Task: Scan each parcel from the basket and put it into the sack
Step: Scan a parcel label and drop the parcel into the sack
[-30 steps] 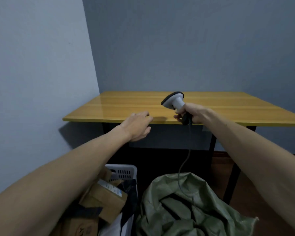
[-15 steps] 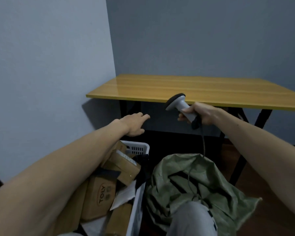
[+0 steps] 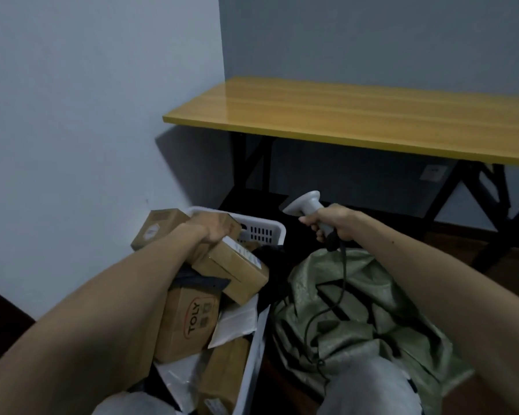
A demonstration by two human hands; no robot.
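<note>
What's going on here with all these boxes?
A person is sorting parcels. Their left hand grips a cardboard box on top of the pile in the white basket. Their right hand holds a corded scanner. The green sack sits beside the basket. The box is not yet lifted out.

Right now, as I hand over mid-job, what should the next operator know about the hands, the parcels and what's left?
Left hand grips the far end of the labelled cardboard box atop the pile in the white basket.
Right hand holds the barcode scanner; its cable trails over the green sack.
Done: no parcel is visible in the sack.
Left: lift and scan this box, sack it, then the TOLY box and the other parcels in the basket.
</note>
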